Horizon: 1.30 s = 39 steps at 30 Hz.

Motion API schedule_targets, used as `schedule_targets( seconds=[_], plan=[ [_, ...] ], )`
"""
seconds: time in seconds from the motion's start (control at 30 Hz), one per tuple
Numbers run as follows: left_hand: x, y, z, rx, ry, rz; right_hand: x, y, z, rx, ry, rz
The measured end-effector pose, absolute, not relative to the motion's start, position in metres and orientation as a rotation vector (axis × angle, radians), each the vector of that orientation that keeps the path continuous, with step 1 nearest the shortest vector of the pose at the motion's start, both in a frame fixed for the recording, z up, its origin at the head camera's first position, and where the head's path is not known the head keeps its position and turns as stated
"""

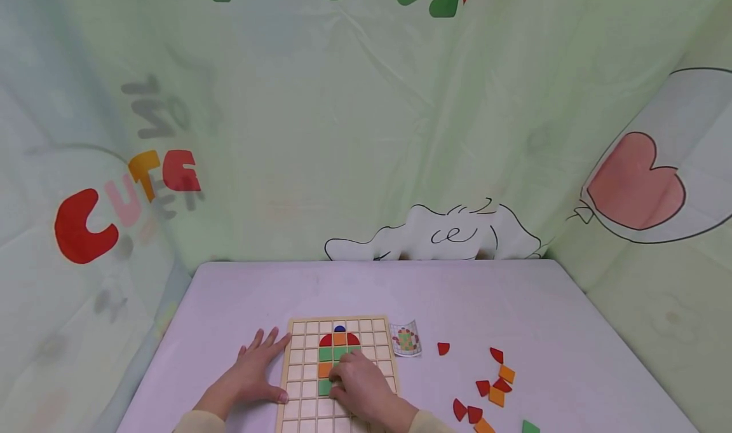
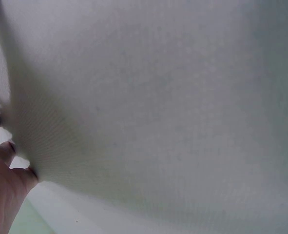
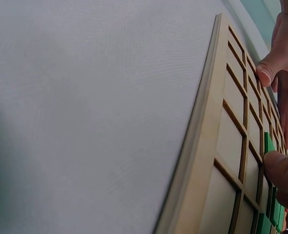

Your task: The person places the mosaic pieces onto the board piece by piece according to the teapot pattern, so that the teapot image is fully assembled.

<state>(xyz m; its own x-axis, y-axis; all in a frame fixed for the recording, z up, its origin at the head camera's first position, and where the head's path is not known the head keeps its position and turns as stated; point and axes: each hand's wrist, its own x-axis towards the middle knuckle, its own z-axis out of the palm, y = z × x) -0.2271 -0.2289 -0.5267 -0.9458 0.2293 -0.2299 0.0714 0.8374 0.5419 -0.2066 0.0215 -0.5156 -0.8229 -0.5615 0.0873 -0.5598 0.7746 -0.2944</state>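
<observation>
A wooden grid board (image 1: 294, 372) lies on the table, with green, orange, red and blue tiles set in some of its cells. My left hand (image 1: 254, 374) lies at the board's left side, fingers spread, fingertip and thumb touching its edge. The left wrist view shows only part of the left hand (image 2: 7, 183) against the pale cloth. Over the middle of the board, my right hand (image 1: 366, 385) has its fingers curled down and hides several cells. In the right wrist view, its thumb and fingers pinch a green tile (image 3: 267, 141) tilted against the grid.
A small card (image 1: 405, 339) with a coloured grid picture lies against the board's right edge. Red quarter-round tiles (image 1: 443, 348), orange square tiles (image 1: 506, 374) and a green tile (image 1: 530, 426) are scattered to the right. Printed curtains (image 1: 274, 134) hang around the table (image 1: 229, 293).
</observation>
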Motion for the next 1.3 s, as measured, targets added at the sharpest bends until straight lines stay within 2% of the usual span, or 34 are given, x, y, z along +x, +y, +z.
schedule_targets(
  seconds=[0.3, 0.57, 1.1, 1.3],
  plan=[
    [-0.229, -0.227, -0.528, 0.202, 2.721, 0.769, -0.205, 0.022, -0.515, -0.884, 2.966, -0.551],
    [-0.229, -0.227, -0.528, 0.206, 2.728, 0.770, -0.205, 0.051, -0.505, -0.866, 2.894, -0.708],
    [-0.228, -0.230, -0.531, 0.236, 2.729, 0.796, -0.201, 0.150, -0.494, -0.433, 2.857, -0.855],
    [-0.228, -0.230, -0.529, 0.247, 2.730, 0.809, -0.194, 0.187, -0.498, -0.081, 2.872, -0.859]
  ],
)
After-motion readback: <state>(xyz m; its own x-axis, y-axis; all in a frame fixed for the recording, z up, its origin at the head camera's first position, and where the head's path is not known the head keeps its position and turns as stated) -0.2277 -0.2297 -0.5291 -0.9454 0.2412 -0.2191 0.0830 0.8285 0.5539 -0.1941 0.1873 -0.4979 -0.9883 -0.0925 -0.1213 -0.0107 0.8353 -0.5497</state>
